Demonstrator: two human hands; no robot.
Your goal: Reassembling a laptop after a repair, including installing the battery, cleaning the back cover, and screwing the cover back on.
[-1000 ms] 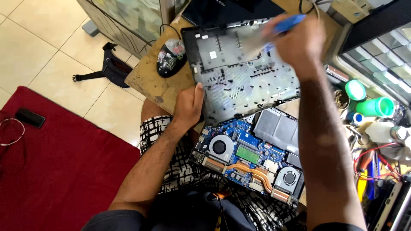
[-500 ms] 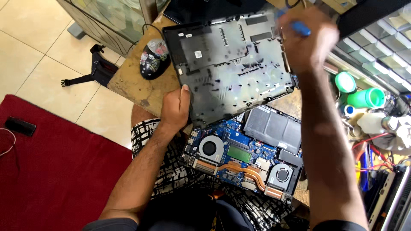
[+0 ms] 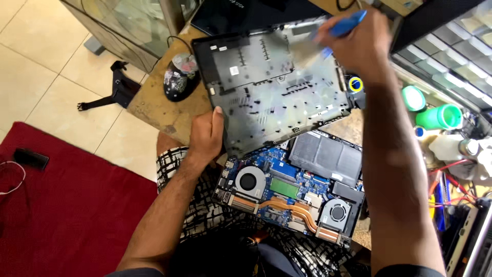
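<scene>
laptop (image 3: 292,200) lies open nearest, fans and copper pipes bared. left hand (image 3: 206,136) fingers clamp the lifted bottom cover (image 3: 271,90) at its edge; right hand (image 3: 359,43) fingers pinch a blue brush (image 3: 344,26) over it. dusting seems underway; steady strokes come next.

We see both of our arms bare from the wrists up to the bottom edge of the view, with no sleeves, watch, bracelet or rings showing on either one. Our left hand (image 3: 205,136) sits at about nine o'clock from the middle of the view, its short trimmed thumbnail catching the light. Our right hand (image 3: 359,43) lies toward one o'clock, blurred, so its nails cannot be made out. Over our lap, from six to eight o'clock, we wear a garment (image 3: 197,205) in black and white, printed with an irregular grid of broken dark lines on pale cloth.
</scene>
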